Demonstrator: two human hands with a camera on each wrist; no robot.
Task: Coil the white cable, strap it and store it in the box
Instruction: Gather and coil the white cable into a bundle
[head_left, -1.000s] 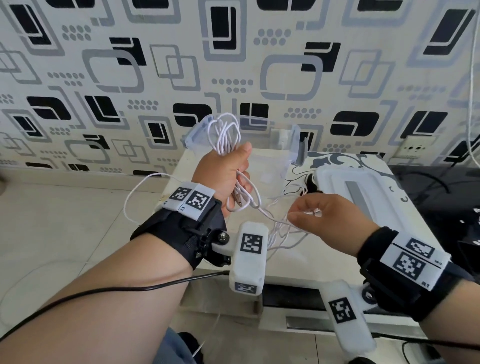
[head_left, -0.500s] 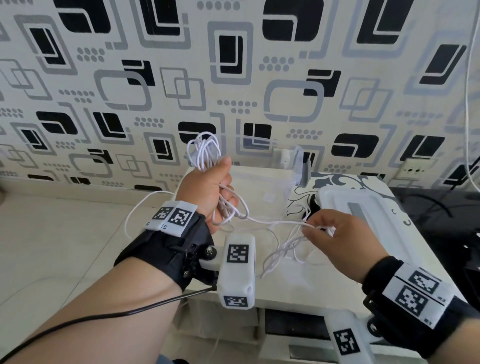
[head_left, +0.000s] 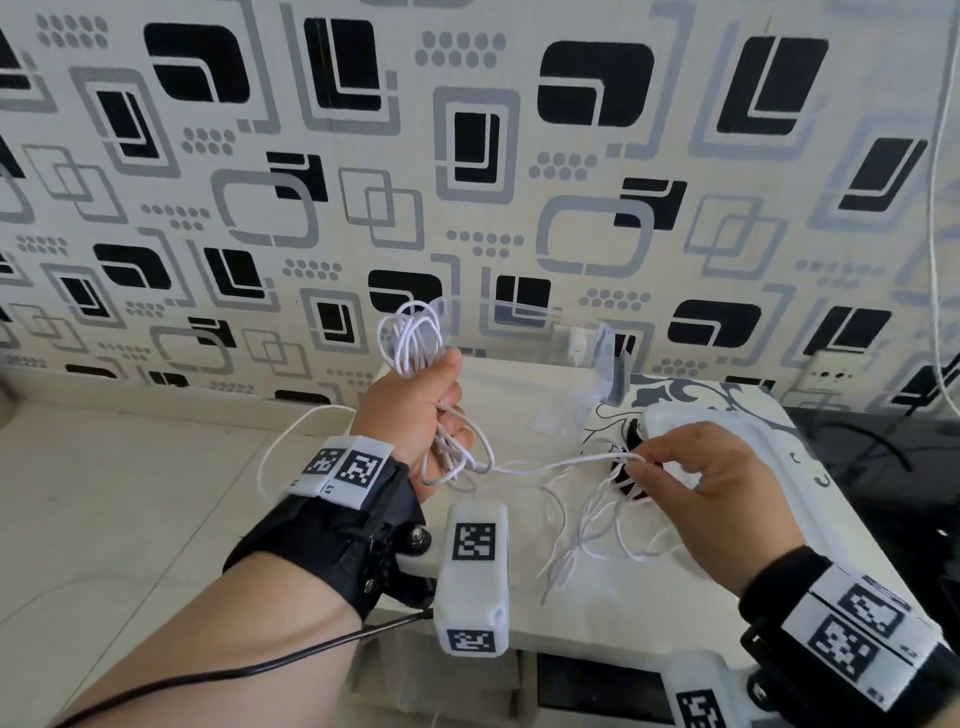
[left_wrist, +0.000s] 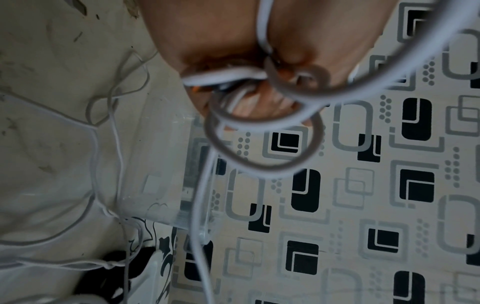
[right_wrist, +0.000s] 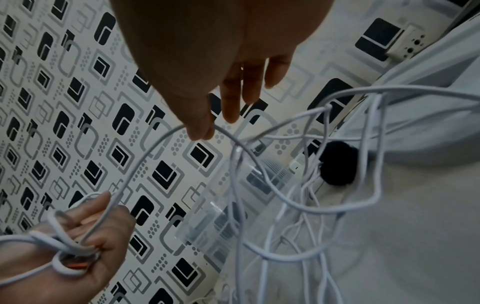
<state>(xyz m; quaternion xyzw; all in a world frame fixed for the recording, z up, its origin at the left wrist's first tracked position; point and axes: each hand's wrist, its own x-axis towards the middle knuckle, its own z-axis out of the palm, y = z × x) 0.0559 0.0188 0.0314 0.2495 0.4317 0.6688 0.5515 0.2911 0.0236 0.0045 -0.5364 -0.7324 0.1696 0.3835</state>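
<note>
so the left hand (head_left: 415, 410) has its fingers clamped round the coiled part of the white cable (head_left: 415, 338), right hand (head_left: 696, 483) pinches the run stretching rightward from it, rest is loose on the counter (head_left: 675, 597) below, clear box (head_left: 524, 384) sits farther back

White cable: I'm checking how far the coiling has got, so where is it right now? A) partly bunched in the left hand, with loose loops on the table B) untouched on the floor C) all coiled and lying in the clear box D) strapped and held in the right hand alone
A: the left hand grips a bunch of the white cable, the right hand pinches a strand, and loose loops lie on the table.
</note>
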